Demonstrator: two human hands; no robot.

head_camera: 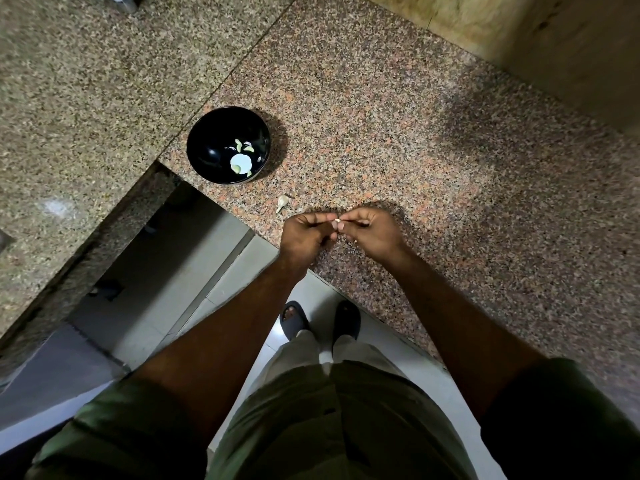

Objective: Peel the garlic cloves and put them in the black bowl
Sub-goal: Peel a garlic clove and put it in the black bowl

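A small pale garlic clove [336, 221] is pinched between the fingertips of my left hand [306, 233] and my right hand [372, 230], just above the front edge of the speckled granite counter [415, 150]. Most of the clove is hidden by my fingers. The black bowl [207, 140] stands up and to the left of my hands, near the counter's corner, with several pale cloves and bits of skin inside. A loose piece of garlic [282, 202] lies on the counter between the bowl and my left hand.
The counter forms an L, with a second granite slab [86, 98] to the left and a dark gap [156, 258] below its edge. A beige wall [554, 46] rises at the back right. My feet in dark sandals [320, 320] stand on white floor tiles.
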